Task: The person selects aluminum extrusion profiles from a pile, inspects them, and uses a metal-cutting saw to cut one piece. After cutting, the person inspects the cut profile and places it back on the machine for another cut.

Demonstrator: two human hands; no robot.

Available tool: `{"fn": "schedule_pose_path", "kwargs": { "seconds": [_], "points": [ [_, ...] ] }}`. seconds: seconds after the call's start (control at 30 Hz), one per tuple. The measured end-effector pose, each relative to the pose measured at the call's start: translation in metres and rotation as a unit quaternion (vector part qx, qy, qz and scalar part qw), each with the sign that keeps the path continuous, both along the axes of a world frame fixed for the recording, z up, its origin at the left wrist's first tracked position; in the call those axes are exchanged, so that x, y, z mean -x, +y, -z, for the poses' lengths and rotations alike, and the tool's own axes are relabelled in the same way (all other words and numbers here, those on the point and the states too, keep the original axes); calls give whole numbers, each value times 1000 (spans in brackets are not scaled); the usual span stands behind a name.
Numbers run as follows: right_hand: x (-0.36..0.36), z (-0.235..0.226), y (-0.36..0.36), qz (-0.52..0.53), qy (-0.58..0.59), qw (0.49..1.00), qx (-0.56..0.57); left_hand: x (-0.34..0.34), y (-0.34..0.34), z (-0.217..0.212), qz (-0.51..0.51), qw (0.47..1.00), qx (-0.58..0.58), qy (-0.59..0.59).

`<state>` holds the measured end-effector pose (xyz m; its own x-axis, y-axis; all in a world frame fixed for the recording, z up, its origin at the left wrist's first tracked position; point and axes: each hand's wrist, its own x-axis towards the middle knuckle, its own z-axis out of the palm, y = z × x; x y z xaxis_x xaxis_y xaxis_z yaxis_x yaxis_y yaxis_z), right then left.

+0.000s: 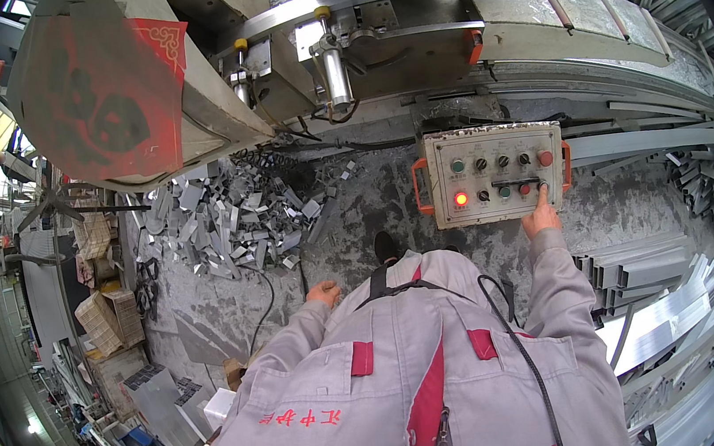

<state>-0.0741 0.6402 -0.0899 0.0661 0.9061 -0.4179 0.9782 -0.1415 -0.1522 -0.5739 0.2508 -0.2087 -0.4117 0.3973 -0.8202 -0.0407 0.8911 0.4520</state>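
Observation:
My right hand (541, 218) reaches up to a pale control box (496, 173) with orange side handles. Its index finger is stretched out onto the lower right corner of the panel, over a button there, and the other fingers are bent. A red lamp (461, 199) glows at the panel's lower left, among round buttons and black knobs. My left hand (324, 293) hangs at my left side above the floor, its fingers loosely curled, with nothing visible in them.
Metal offcuts (253, 213) lie heaped on the floor ahead to the left. A machine with a cylinder (335, 70) spans the far side. Stacked aluminium profiles (648, 267) lie to my right. A black cable (273, 300) crosses the floor near my left hand.

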Motion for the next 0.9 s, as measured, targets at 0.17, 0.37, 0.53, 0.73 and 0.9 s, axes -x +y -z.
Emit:
{"fn": "schedule_pose_path", "kwargs": {
  "seconds": [0.17, 0.37, 0.53, 0.73, 0.9],
  "points": [
    [3, -3, 1, 9, -9, 1000, 15, -2, 6, -13, 20, 1000, 14, 19],
    [3, -5, 0, 11, -9, 1000, 14, -1, 4, -9, 25, 999, 23, 18],
    [3, -4, 0, 6, -10, 1000, 16, 0, -1, 2, 17, 1000, -5, 13],
    [3, -4, -2, 2, 6, 1000, -2, -7, -2, -5, 5, 1000, -8, 20],
    [1, 5, -4, -3, 1, 1000, -21, -16, -5, -13, -18, 999, -23, 19]
  ]
}}
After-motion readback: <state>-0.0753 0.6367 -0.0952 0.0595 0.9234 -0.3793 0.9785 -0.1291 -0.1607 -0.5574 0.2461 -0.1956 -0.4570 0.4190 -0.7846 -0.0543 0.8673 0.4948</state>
